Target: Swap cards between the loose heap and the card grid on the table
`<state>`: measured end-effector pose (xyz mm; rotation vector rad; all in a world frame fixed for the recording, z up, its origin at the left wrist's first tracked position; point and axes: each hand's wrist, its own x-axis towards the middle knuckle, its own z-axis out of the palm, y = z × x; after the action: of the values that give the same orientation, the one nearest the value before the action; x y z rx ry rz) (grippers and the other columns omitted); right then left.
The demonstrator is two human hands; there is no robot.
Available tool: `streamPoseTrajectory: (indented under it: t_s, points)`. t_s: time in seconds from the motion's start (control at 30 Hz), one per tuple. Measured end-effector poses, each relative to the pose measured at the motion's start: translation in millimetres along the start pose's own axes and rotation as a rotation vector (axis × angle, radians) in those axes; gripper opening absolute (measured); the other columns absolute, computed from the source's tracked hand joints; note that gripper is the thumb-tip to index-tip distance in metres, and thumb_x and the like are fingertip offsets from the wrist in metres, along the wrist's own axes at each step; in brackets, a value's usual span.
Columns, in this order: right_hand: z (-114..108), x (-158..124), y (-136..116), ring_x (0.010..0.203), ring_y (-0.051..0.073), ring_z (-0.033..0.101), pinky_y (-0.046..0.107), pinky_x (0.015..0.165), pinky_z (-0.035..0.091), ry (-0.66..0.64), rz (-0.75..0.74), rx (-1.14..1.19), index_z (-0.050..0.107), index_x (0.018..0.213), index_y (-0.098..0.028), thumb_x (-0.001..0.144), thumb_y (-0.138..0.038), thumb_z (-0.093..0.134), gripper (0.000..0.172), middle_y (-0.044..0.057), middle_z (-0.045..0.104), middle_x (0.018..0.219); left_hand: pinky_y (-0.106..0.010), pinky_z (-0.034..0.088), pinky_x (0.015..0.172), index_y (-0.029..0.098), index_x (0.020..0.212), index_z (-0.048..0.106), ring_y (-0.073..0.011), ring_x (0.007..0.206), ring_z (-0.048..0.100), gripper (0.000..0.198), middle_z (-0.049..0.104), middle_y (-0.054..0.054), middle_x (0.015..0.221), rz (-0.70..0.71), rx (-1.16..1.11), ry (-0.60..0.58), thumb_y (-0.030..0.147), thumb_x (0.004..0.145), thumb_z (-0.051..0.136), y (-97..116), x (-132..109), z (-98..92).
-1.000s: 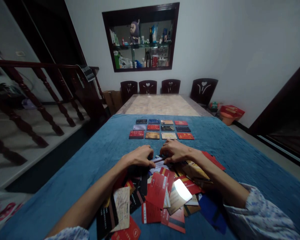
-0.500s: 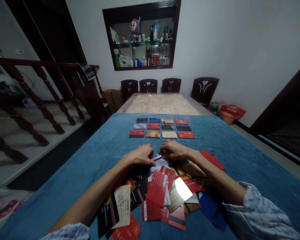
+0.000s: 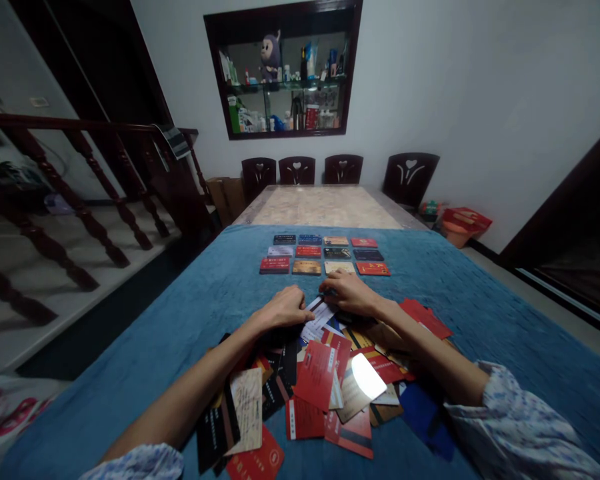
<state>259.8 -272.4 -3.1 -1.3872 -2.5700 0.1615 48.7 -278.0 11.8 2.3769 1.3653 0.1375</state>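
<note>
A loose heap of plastic cards (image 3: 325,380), mostly red, black and tan, lies on a blue cloth (image 3: 180,313) in front of me. Beyond it, three neat rows of cards (image 3: 325,255) sit side by side. My left hand (image 3: 283,308) and my right hand (image 3: 347,293) meet at the far edge of the heap, both pinching a white card with a dark stripe (image 3: 319,312). The card is tilted and lifted slightly off the pile, between the heap and the nearest row.
The blue cloth covers the near part of a long table; its bare marbled top (image 3: 325,207) shows farther off. Several dark chairs (image 3: 410,177) stand at the far end. A wooden stair railing (image 3: 80,173) runs at left. A wall cabinet (image 3: 285,73) holds bottles and a toy.
Both hands have moved a little away from me toward the rows, lifting the white striped card off the heap's far edge. The view has shifted slightly.
</note>
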Motion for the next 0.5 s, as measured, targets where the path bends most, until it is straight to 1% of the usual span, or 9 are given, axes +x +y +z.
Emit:
streamPoseTrajectory:
  t_s: [0.07, 0.17, 0.3, 0.4, 0.5]
  points:
    - [-4, -1, -2, 0.104, 0.026, 0.052, 0.035, 0.082, 0.037, 0.018, 0.029, -0.043, 0.069, 0.107, -0.022, 0.086, -0.026, 0.063, 0.023, 0.01, 0.066, 0.11, -0.025, 0.035, 0.06, 0.016, 0.064, 0.061, -0.0168, 0.07, 0.058, 0.023, 0.061, -0.002, 0.069, -0.022, 0.037, 0.014, 0.036, 0.075, 0.068, 0, 0, -1.0]
    - [-9, -3, -7, 0.101, 0.026, 0.052, 0.035, 0.081, 0.036, 0.023, 0.052, -0.087, 0.07, 0.1, -0.022, 0.088, -0.03, 0.062, 0.018, 0.01, 0.068, 0.102, -0.026, 0.035, 0.059, 0.015, 0.066, 0.063, -0.0182, 0.07, 0.061, 0.024, 0.064, -0.005, 0.071, -0.091, 0.092, 0.056, 0.035, 0.08, 0.064, 1, 0, -2.9]
    - [-9, -3, -17, 0.1, 0.026, 0.053, 0.035, 0.08, 0.034, -0.034, 0.065, -0.109, 0.072, 0.091, -0.022, 0.087, -0.036, 0.065, 0.016, 0.007, 0.071, 0.094, -0.027, 0.039, 0.062, 0.014, 0.07, 0.067, -0.0222, 0.077, 0.066, 0.027, 0.069, -0.01, 0.077, -0.146, 0.163, 0.1, 0.035, 0.084, 0.061, 4, -3, -4.9]
    - [-7, -3, -23, 0.103, 0.027, 0.052, 0.035, 0.08, 0.033, -0.073, 0.07, -0.123, 0.072, 0.095, -0.024, 0.086, -0.038, 0.066, 0.018, 0.007, 0.072, 0.098, -0.028, 0.041, 0.064, 0.013, 0.073, 0.07, -0.0234, 0.079, 0.067, 0.027, 0.07, -0.012, 0.08, -0.137, 0.181, 0.084, 0.035, 0.085, 0.06, 7, -4, -4.9]
    - [-7, -2, -26, 0.104, 0.028, 0.051, 0.036, 0.081, 0.034, -0.08, 0.067, -0.129, 0.072, 0.102, -0.024, 0.087, -0.04, 0.065, 0.023, 0.009, 0.073, 0.101, -0.027, 0.042, 0.065, 0.013, 0.074, 0.071, -0.0222, 0.079, 0.067, 0.025, 0.072, -0.013, 0.082, -0.099, 0.182, 0.051, 0.027, 0.086, 0.055, 7, -3, -2.5]
